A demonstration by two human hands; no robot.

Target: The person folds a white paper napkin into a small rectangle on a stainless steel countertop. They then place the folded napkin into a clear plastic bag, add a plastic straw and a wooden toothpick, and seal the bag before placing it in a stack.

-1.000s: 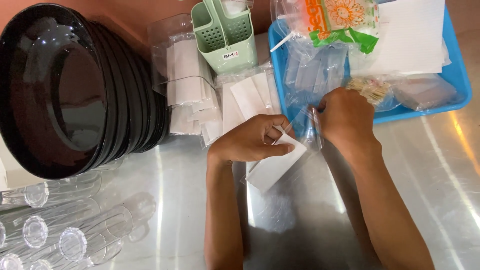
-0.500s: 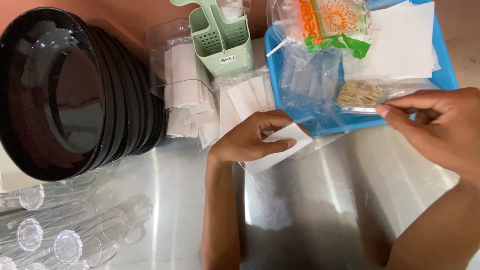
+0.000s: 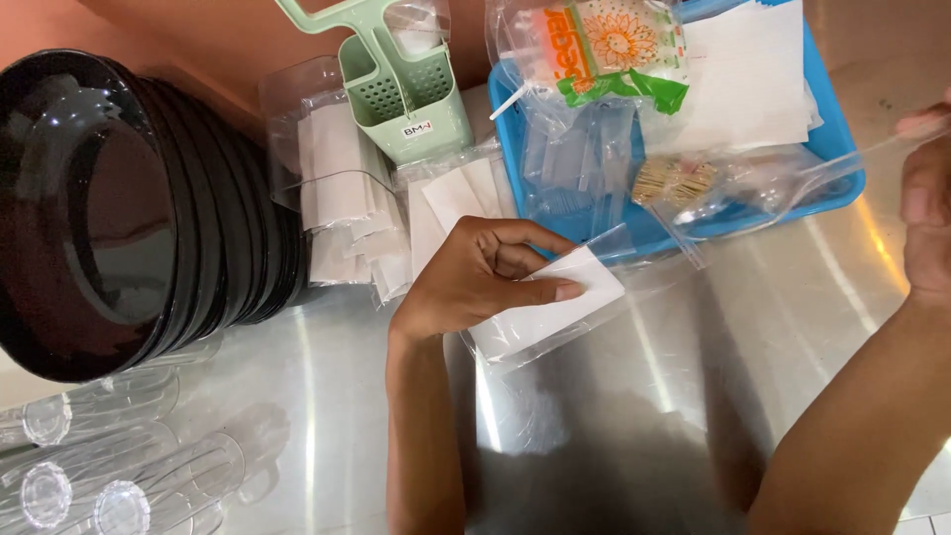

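While our left hand (image 3: 475,282) presses down on a white folded napkin (image 3: 550,307) that sits inside a clear plastic sleeve (image 3: 594,327) on the steel desk (image 3: 327,396), our right hand (image 3: 926,213) is raised at the right edge of the view. The left fingers are curled over the napkin, with the thumb laid flat along its near edge, so that hand grips the napkin against the desk. The right hand pinches a clear plastic spoon (image 3: 792,188) by its handle; the spoon stretches left over the near right corner of the blue tray (image 3: 842,188). The napkin lies in the middle of the desk, just near of the tray. In the tray we see loose clear sleeves, a bundle of toothpicks (image 3: 669,181), a stack of white paper sheets (image 3: 748,84) and a printed bag with green trim (image 3: 604,50). A pale green caddy (image 3: 401,94) stands left of the tray, with packs of folded white napkins (image 3: 342,198) beside it. A stack of black bowls (image 3: 109,208) lies on its side at the far left, and clear plastic cups (image 3: 89,466) lie at the near left.
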